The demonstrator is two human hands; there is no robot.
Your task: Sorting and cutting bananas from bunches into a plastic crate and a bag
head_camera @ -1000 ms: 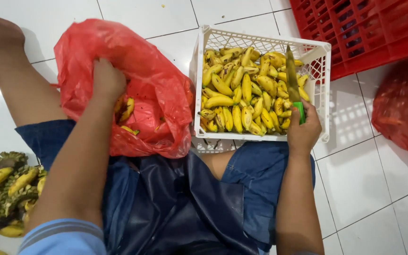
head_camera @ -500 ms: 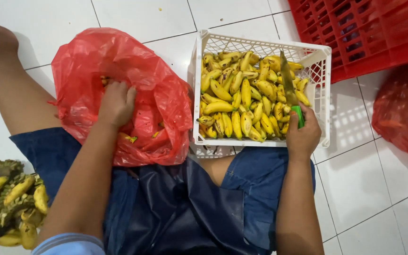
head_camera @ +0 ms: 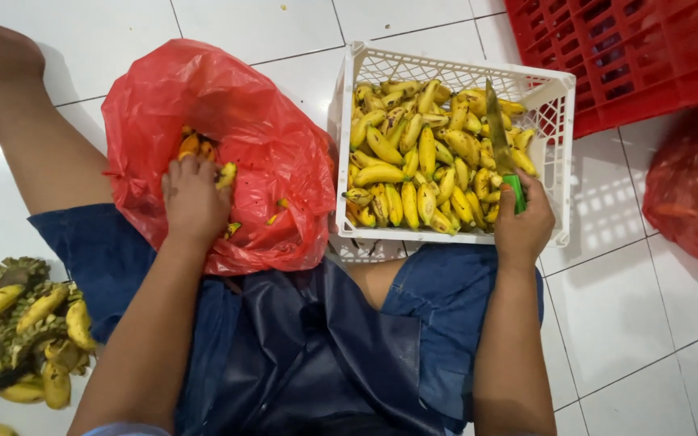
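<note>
Digging our left hand (head_camera: 194, 198) into the red bag (head_camera: 228, 129), fingers curled on bananas (head_camera: 203, 153); right hand (head_camera: 523, 226) clenches the knife (head_camera: 498, 137) over a well-filled white crate (head_camera: 559, 89), stalks (head_camera: 18, 339) already discarded left.

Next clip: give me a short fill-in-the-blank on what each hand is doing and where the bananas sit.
1. The left hand reaches into a ____ plastic bag.
2. The right hand grips a knife with a ____ handle.
3. The loose bananas fill a ____ crate.
4. The empty crate at top right is ____.

Missing words: red; green; white; red
</note>
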